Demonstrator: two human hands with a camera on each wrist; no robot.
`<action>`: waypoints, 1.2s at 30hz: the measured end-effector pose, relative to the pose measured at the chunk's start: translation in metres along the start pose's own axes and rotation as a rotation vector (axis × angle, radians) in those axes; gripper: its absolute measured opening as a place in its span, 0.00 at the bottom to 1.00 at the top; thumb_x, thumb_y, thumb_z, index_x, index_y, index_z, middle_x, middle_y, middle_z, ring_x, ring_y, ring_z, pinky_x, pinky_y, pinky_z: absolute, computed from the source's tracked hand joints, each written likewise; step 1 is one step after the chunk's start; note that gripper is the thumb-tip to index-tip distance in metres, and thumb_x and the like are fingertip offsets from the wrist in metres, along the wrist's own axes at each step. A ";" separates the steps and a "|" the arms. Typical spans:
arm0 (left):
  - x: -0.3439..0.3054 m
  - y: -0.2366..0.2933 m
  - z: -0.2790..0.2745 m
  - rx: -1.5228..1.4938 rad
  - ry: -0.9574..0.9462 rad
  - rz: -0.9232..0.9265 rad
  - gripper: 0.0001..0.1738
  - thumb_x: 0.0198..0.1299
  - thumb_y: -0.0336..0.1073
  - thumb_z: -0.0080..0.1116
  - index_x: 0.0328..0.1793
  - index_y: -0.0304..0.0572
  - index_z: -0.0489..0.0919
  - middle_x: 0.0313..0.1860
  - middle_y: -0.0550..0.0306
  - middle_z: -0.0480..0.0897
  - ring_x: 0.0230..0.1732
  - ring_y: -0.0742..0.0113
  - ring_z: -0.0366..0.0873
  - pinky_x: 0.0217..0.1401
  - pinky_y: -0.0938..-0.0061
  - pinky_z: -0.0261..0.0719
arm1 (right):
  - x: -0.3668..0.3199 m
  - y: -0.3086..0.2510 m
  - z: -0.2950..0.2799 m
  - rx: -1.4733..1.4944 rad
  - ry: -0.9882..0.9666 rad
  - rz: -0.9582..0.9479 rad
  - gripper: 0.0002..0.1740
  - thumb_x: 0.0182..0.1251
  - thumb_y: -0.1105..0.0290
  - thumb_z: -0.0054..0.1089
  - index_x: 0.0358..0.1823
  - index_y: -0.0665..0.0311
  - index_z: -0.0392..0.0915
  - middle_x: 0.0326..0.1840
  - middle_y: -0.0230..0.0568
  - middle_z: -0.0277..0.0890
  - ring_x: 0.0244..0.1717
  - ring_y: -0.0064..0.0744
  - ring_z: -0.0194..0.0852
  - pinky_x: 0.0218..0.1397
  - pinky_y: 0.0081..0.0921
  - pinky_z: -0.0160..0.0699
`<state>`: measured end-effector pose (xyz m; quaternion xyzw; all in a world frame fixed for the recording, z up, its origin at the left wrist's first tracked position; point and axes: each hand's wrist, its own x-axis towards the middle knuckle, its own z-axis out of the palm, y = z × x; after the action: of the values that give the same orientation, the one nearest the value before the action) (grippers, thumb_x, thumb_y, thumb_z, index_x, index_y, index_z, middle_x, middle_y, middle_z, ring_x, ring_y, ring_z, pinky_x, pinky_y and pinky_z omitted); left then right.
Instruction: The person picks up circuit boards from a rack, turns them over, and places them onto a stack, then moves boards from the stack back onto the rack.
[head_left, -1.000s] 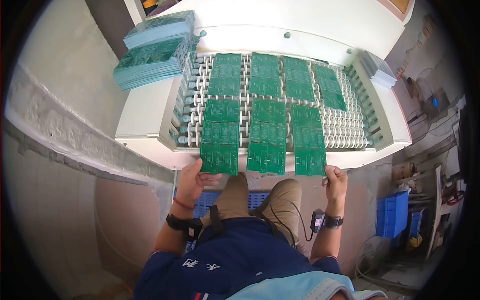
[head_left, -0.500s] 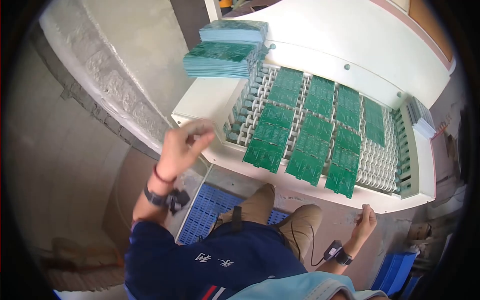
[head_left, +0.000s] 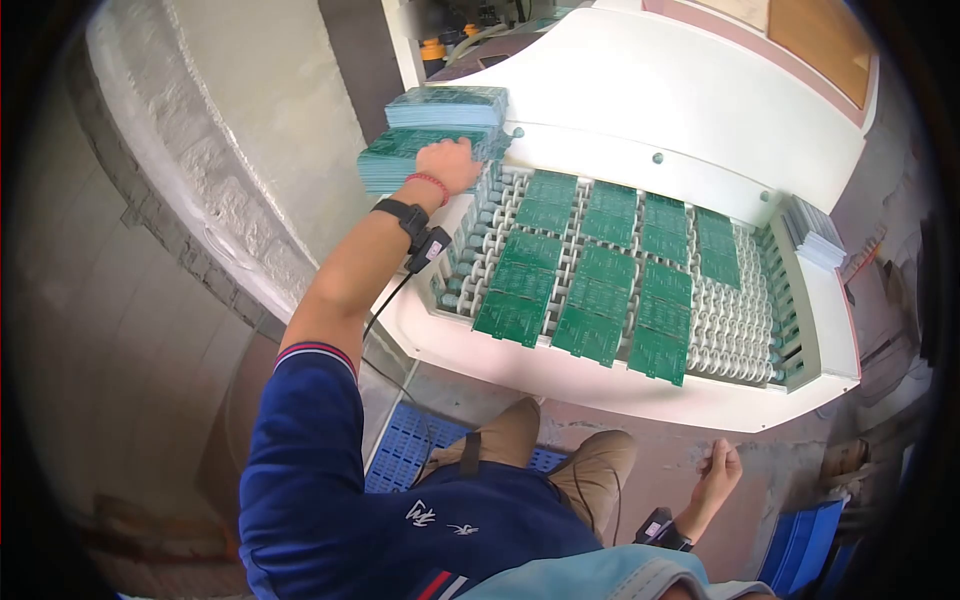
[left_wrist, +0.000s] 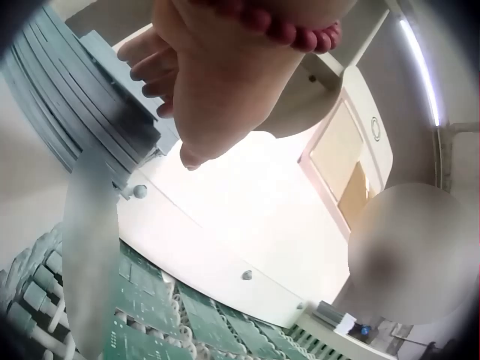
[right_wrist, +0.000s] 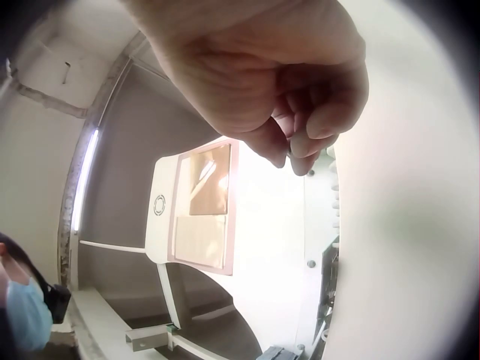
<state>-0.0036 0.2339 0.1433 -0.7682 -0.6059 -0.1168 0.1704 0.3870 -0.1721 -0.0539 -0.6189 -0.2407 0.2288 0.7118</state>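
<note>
My left hand (head_left: 449, 165) is at the near stack of green circuit boards (head_left: 410, 146), in the head view's upper left. Its fingers overlap the stack's right end. In the left wrist view the fingers (left_wrist: 154, 71) are slightly bent beside the layered boards (left_wrist: 82, 90), and the thumb points down. My right hand (head_left: 718, 470) hangs in front of the machine with loosely curled fingers and nothing in them. Two rows of green circuit boards (head_left: 518, 287) lie on the white roller conveyor (head_left: 735, 335). The front row's near ends reach over the machine's front edge.
Behind the near stack stands a second stack of boards (head_left: 445, 105). Pale sheets (head_left: 815, 230) lie on the machine's right side. The white machine hood (head_left: 680, 100) rises behind the rollers. Below are a blue slatted pallet (head_left: 405, 450) and a blue bin (head_left: 800, 540); a wall (head_left: 250, 150) stands left.
Both hands have left the front row of boards, which stays on the rollers. The left hand has moved up and left to the stack; the right has dropped away to the right. The head view has turned.
</note>
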 end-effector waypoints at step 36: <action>-0.103 -0.070 0.002 -2.239 -0.069 -0.782 0.15 0.64 0.30 0.43 0.54 0.31 0.65 0.52 0.41 0.72 0.51 0.47 0.73 0.51 0.51 0.79 | -0.011 0.004 -0.018 0.065 0.047 0.047 0.11 0.64 0.66 0.55 0.25 0.62 0.75 0.16 0.28 0.69 0.12 0.13 0.60 0.14 0.10 0.54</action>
<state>-0.0958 0.1570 0.1105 -0.2555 -0.3644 -0.6050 -0.6602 0.3893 -0.1923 -0.0605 -0.6061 -0.2016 0.2386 0.7315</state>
